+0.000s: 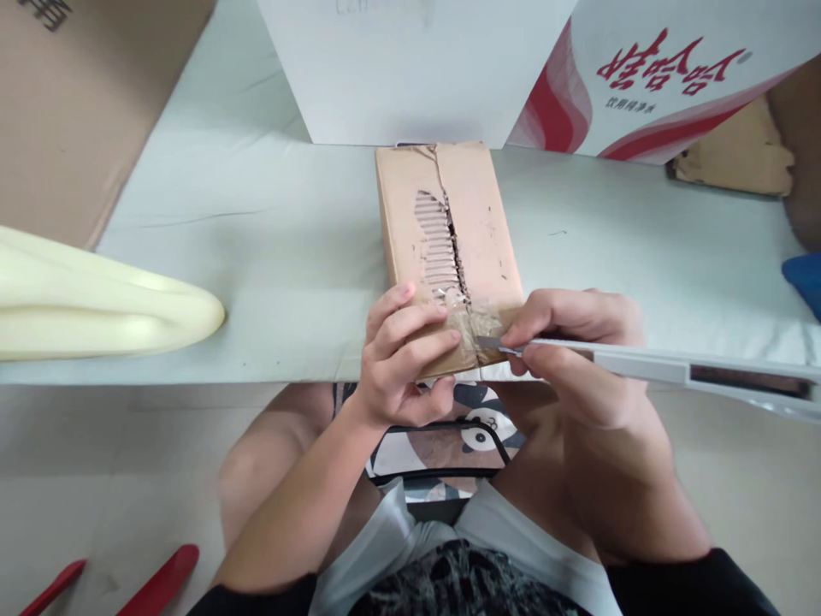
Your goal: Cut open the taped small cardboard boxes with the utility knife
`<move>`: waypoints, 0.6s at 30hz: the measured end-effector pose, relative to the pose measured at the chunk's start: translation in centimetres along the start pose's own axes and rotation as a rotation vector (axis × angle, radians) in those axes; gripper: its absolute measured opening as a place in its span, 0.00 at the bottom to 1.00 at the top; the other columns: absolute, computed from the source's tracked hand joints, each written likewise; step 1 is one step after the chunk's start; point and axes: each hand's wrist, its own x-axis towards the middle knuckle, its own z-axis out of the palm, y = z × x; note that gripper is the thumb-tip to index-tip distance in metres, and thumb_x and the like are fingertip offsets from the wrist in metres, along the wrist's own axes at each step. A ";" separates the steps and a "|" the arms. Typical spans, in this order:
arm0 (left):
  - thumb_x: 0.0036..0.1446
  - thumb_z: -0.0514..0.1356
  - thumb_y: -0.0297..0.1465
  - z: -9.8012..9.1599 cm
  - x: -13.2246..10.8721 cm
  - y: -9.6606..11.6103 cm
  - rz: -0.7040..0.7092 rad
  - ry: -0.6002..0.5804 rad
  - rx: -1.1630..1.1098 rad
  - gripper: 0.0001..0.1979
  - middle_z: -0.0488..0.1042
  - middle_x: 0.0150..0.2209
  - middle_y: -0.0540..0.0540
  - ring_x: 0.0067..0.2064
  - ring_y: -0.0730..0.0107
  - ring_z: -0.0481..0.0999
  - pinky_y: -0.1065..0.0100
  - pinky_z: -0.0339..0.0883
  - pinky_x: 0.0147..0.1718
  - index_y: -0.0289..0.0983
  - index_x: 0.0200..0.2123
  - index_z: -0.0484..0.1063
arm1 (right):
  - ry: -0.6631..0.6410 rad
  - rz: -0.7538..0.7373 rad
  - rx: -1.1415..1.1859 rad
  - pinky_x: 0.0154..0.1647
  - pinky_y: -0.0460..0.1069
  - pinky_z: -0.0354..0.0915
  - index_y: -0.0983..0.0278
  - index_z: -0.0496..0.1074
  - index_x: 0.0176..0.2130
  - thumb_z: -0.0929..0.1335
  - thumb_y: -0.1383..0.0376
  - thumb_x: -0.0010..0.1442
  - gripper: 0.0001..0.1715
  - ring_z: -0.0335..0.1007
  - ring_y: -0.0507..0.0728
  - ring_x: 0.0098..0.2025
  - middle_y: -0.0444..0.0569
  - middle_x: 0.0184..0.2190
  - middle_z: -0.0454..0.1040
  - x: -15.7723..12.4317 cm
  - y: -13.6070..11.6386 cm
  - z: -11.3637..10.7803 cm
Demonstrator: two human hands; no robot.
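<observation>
A small brown cardboard box (478,222) lies on the pale green tabletop, its near end at the table's front edge. Its top has a ragged seam down the middle and a torn patch of bared corrugation. Clear tape (465,321) covers the near end of the seam. My left hand (410,359) grips the box's near left corner, fingers on top and thumb at the front edge. Pinched in my right hand (570,342) is a white utility knife (641,364), its blade tip touching the tape at the seam. The knife's handle points right.
A large white carton (416,77) stands just behind the box, beside a red-and-white printed carton (641,94). At left are a big brown carton (83,103) and a pale yellow rounded object (109,299). Flattened cardboard (735,158) and something blue (805,282) sit at right.
</observation>
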 end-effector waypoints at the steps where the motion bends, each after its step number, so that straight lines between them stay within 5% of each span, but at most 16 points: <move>1: 0.61 0.56 0.39 0.0 0.0 0.0 0.004 -0.003 -0.007 0.16 0.77 0.47 0.47 0.55 0.65 0.75 0.57 0.70 0.65 0.44 0.50 0.73 | -0.006 -0.002 0.009 0.16 0.45 0.54 0.61 0.74 0.26 0.66 0.73 0.53 0.09 0.59 0.49 0.16 0.39 0.15 0.67 0.0 0.1 0.0; 18: 0.60 0.55 0.40 -0.2 -0.2 0.0 0.012 -0.034 0.038 0.17 0.78 0.47 0.50 0.52 0.64 0.78 0.53 0.75 0.59 0.51 0.52 0.70 | -0.007 0.158 0.097 0.17 0.46 0.53 0.61 0.76 0.24 0.67 0.72 0.50 0.09 0.60 0.49 0.18 0.41 0.16 0.70 0.1 -0.5 -0.3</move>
